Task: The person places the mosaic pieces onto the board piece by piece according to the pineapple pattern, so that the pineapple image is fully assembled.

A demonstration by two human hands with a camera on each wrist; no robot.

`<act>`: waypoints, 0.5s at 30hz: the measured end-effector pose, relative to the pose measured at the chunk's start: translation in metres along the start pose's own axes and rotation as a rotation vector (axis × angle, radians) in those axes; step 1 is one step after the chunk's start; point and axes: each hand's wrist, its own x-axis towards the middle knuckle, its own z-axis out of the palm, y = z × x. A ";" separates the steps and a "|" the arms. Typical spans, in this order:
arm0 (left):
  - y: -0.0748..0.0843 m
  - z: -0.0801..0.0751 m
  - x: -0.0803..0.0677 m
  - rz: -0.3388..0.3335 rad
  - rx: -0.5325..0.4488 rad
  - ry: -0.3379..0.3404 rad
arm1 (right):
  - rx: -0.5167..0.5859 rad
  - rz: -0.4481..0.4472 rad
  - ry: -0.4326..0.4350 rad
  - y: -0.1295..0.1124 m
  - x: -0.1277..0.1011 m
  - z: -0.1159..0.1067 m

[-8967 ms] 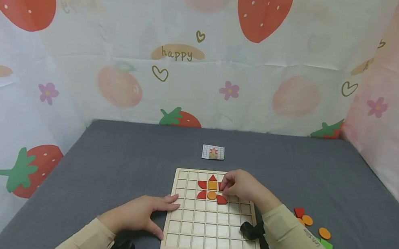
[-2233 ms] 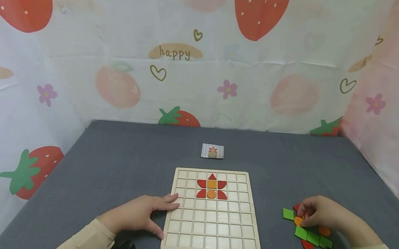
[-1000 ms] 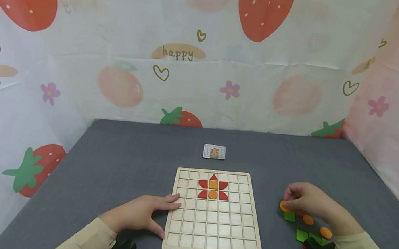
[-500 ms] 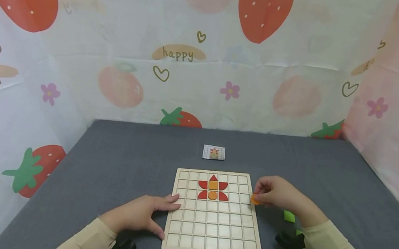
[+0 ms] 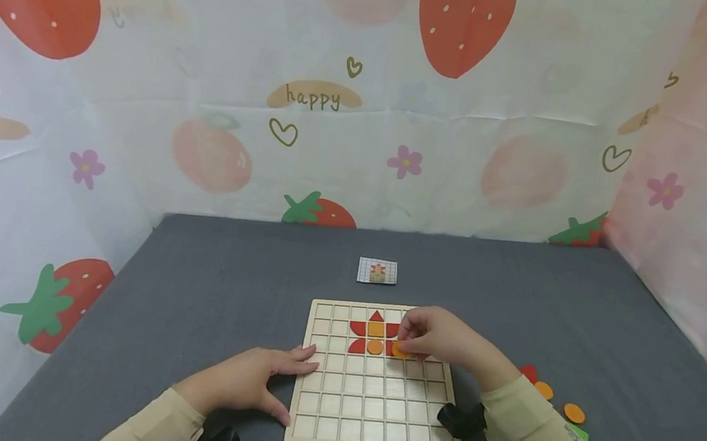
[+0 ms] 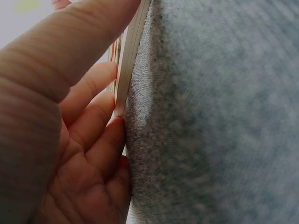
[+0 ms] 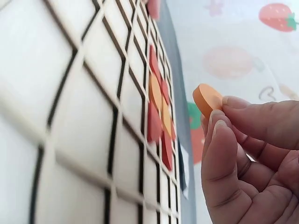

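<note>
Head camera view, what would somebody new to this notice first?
Probably the big red strawberries printed high on the backdrop. Then the wooden grid board on the table, its red-and-orange figure near the far edge, and the orange disc the right hand pinches above the board.

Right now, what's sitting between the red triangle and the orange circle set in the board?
The head view shows an orange square there, below the red triangle and above the orange circle on the board.

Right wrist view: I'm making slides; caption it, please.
Right hand pinching an orange disc, held clear of the gridded board.
</note>
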 end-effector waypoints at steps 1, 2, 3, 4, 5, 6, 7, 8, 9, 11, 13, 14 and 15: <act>0.000 0.000 0.000 0.000 -0.001 0.000 | -0.001 -0.004 -0.002 -0.001 0.002 0.003; 0.000 0.000 0.000 -0.001 -0.002 0.001 | 0.005 -0.010 -0.005 -0.003 0.004 0.007; 0.001 0.000 0.000 -0.001 -0.002 0.000 | 0.010 -0.014 -0.009 -0.005 0.006 0.010; 0.001 0.000 0.000 0.000 -0.002 0.000 | 0.017 -0.017 -0.011 -0.006 0.007 0.013; 0.001 0.000 0.000 -0.001 -0.001 0.000 | 0.022 -0.019 -0.010 -0.008 0.009 0.016; 0.001 0.000 0.000 -0.001 0.000 0.001 | 0.033 -0.022 -0.011 -0.009 0.010 0.018; 0.001 0.000 0.000 -0.004 -0.002 0.001 | 0.045 -0.022 -0.011 -0.010 0.012 0.021; 0.001 0.000 0.000 -0.005 -0.003 0.001 | 0.051 -0.024 -0.007 -0.011 0.013 0.023; 0.001 0.000 0.000 -0.007 -0.005 0.001 | 0.051 -0.024 -0.004 -0.012 0.015 0.025; 0.002 0.000 0.000 -0.006 -0.008 0.003 | 0.050 -0.024 -0.003 -0.013 0.018 0.029; 0.002 0.000 0.000 -0.004 -0.012 0.004 | 0.025 -0.024 0.006 -0.014 0.022 0.033; 0.002 0.000 0.000 -0.002 -0.012 0.004 | 0.008 -0.023 0.011 -0.014 0.023 0.034; 0.003 0.000 0.000 0.000 -0.011 0.005 | -0.002 -0.019 0.012 -0.015 0.025 0.036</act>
